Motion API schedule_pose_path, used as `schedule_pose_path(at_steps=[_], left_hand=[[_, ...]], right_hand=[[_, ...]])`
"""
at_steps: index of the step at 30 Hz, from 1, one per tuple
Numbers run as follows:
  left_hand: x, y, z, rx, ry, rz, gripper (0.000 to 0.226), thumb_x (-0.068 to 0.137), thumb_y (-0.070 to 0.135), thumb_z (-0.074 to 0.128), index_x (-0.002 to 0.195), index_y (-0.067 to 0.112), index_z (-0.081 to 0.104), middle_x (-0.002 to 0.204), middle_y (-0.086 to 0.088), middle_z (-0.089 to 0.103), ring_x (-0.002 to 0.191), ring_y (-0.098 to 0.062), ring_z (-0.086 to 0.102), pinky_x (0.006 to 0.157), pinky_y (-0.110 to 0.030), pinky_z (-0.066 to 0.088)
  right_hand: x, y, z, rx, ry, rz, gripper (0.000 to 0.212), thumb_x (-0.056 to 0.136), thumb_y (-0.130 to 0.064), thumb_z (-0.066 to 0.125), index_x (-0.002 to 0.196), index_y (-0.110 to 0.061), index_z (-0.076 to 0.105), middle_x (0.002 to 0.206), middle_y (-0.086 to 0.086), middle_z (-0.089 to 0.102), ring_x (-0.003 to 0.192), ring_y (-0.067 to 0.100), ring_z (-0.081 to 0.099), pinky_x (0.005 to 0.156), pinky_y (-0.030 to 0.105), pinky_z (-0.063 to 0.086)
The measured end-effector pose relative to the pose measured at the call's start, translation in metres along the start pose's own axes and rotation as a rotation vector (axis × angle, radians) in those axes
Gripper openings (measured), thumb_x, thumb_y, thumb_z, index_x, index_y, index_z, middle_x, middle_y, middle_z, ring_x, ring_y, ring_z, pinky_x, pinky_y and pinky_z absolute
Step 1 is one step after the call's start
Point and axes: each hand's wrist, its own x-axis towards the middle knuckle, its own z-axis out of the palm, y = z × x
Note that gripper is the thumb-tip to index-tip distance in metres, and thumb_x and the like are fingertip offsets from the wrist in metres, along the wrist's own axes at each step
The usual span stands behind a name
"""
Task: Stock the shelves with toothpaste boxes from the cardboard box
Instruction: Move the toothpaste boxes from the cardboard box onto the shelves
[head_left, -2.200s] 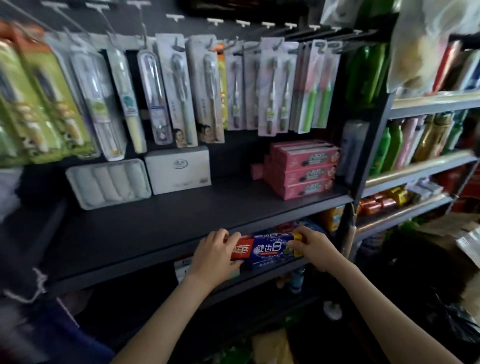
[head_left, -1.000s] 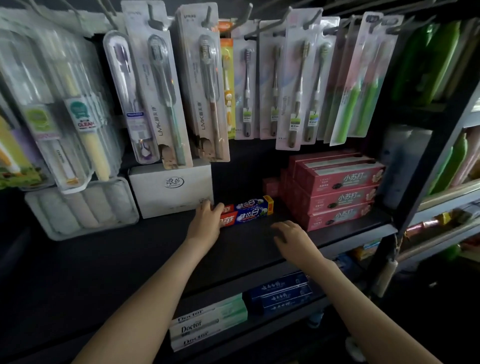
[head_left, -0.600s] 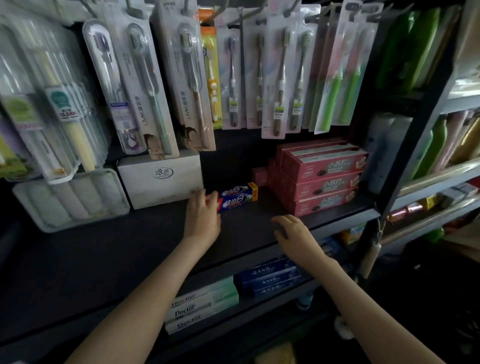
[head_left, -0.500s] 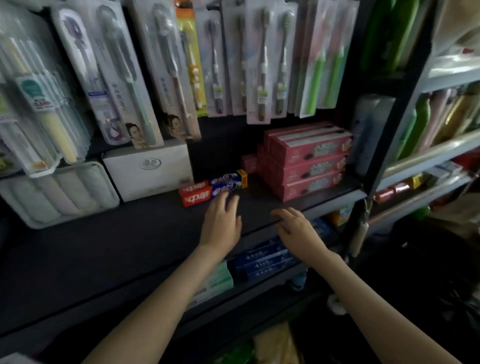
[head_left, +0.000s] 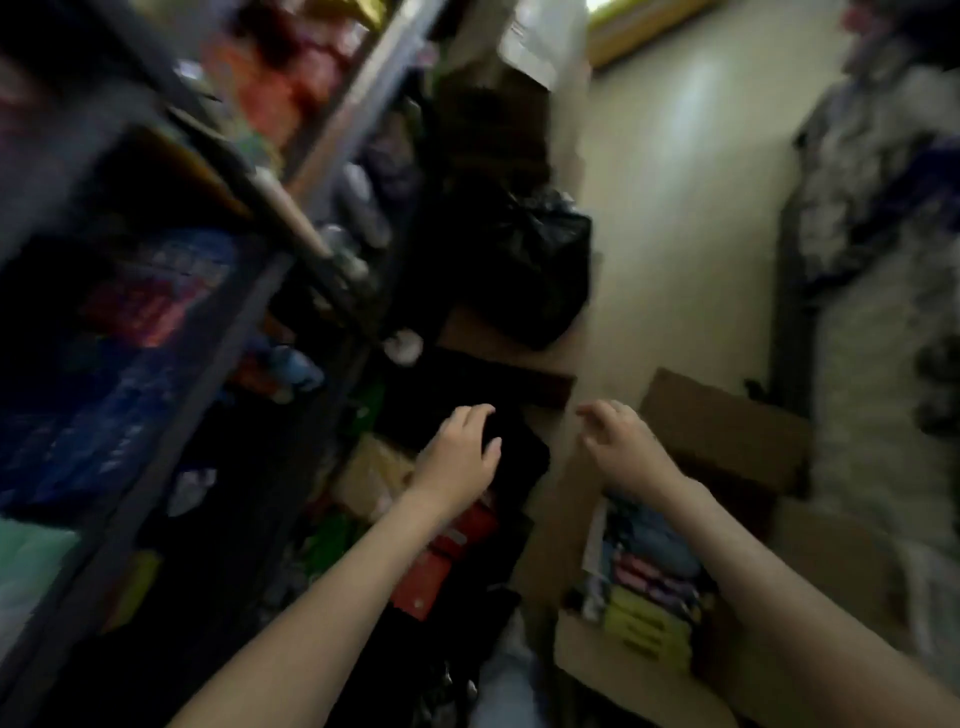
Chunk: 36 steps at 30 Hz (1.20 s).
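In this blurred view, the left hand (head_left: 460, 452) and right hand (head_left: 623, 452) hover empty, fingers loosely curled, beside the shelves (head_left: 171, 426) and above the open cardboard box (head_left: 582, 649) on the floor (head_left: 675, 208), which holds stacked toothpaste boxes (head_left: 644, 597).

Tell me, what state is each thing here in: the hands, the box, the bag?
Left hand: empty, fingers loosely curled.
Right hand: empty, fingers relaxed.
Brown cardboard box: open, flaps spread.
Colourful toothpaste boxes: stacked inside the cardboard box.
Black plastic bag: bulging, on the floor.
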Motion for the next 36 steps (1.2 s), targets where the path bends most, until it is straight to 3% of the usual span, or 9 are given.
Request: schedule_pose_path(at_steps=[4, 7, 10, 12, 17, 21, 24, 30, 36], left_hand=[[0.052, 0.037, 0.153, 0.028, -0.196, 0.078, 0.045, 0.098, 0.031, 0.047, 0.14, 0.018, 0.04, 0.139, 0.002, 0.042, 0.126, -0.016, 0.044, 0.093, -0.027, 0.043], [0.079, 0.052, 0.27, 0.033, -0.36, 0.105, 0.049, 0.098, 0.033, 0.047, 0.144, 0.019, 0.034, 0.143, 0.002, 0.038, 0.128, -0.016, 0.042, 0.095, -0.029, 0.043], [0.094, 0.051, 0.378, 0.104, -0.513, 0.152, 0.054, 0.098, 0.032, 0.049, 0.146, 0.02, 0.03, 0.146, -0.002, 0.034, 0.129, -0.02, 0.04, 0.095, -0.031, 0.044], [0.097, 0.043, 0.435, 0.182, -0.587, 0.165, 0.058, 0.097, 0.032, 0.05, 0.148, 0.021, 0.025, 0.15, -0.006, 0.029, 0.133, -0.025, 0.036, 0.101, -0.036, 0.041], [0.097, 0.013, 0.53, 0.397, -0.701, 0.251, 0.071, 0.096, 0.036, 0.05, 0.153, 0.024, 0.01, 0.157, -0.011, 0.015, 0.142, -0.029, 0.02, 0.116, -0.041, 0.019], [0.099, -0.01, 0.571, 0.49, -0.82, 0.272, 0.077, 0.096, 0.039, 0.046, 0.152, 0.028, -0.007, 0.16, -0.013, -0.006, 0.147, -0.03, -0.004, 0.117, -0.046, -0.005], [0.1, -0.014, 0.585, 0.475, -0.801, 0.242, 0.078, 0.096, 0.039, 0.045, 0.152, 0.03, -0.009, 0.16, -0.012, -0.009, 0.147, -0.029, -0.007, 0.116, -0.047, -0.008], [0.096, 0.003, 0.565, 0.498, -0.726, 0.276, 0.079, 0.097, 0.032, 0.047, 0.152, 0.025, -0.009, 0.159, -0.014, -0.007, 0.147, -0.03, -0.006, 0.116, -0.047, -0.007], [0.077, 0.036, 0.467, 0.526, -0.6, 0.348, 0.082, 0.094, 0.026, 0.053, 0.152, 0.019, -0.005, 0.159, -0.015, -0.005, 0.147, -0.03, -0.003, 0.117, -0.047, -0.003]], right_hand=[[-0.037, 0.189, 0.041, 0.104, -0.021, 0.456, 0.046, 0.095, -0.021, 0.055, 0.138, -0.013, 0.042, 0.136, 0.004, 0.047, 0.125, 0.019, 0.045, 0.099, 0.027, 0.038], [-0.061, 0.295, 0.095, 0.157, -0.077, 0.663, 0.046, 0.096, -0.018, 0.053, 0.14, -0.011, 0.039, 0.137, 0.005, 0.045, 0.114, 0.019, 0.05, 0.088, 0.026, 0.043], [-0.06, 0.376, 0.152, 0.135, -0.124, 0.722, 0.047, 0.095, -0.015, 0.051, 0.14, -0.01, 0.039, 0.138, 0.009, 0.045, 0.124, 0.024, 0.046, 0.099, 0.033, 0.042], [-0.048, 0.417, 0.188, 0.095, -0.161, 0.709, 0.04, 0.094, -0.013, 0.051, 0.133, -0.012, 0.045, 0.129, 0.009, 0.051, 0.119, 0.026, 0.05, 0.098, 0.038, 0.043], [-0.007, 0.488, 0.255, -0.066, -0.268, 0.594, 0.041, 0.091, -0.021, 0.056, 0.13, -0.015, 0.044, 0.13, 0.009, 0.051, 0.118, 0.026, 0.049, 0.1, 0.037, 0.04], [0.011, 0.518, 0.291, -0.156, -0.378, 0.546, 0.078, 0.084, -0.048, 0.064, 0.145, -0.017, 0.027, 0.144, 0.007, 0.037, 0.133, 0.025, 0.034, 0.108, 0.036, 0.027], [0.014, 0.525, 0.3, -0.224, -0.366, 0.531, 0.094, 0.08, -0.049, 0.067, 0.15, -0.02, 0.013, 0.148, 0.007, 0.027, 0.138, 0.026, 0.022, 0.111, 0.04, 0.019], [0.021, 0.498, 0.276, -0.417, -0.427, 0.485, 0.082, 0.078, -0.052, 0.065, 0.142, -0.015, 0.031, 0.138, 0.007, 0.036, 0.131, 0.024, 0.028, 0.107, 0.038, 0.021], [-0.025, 0.401, 0.215, -0.297, -0.224, 0.484, 0.065, 0.082, -0.034, 0.066, 0.135, -0.013, 0.033, 0.132, 0.006, 0.045, 0.122, 0.024, 0.042, 0.101, 0.04, 0.035]])
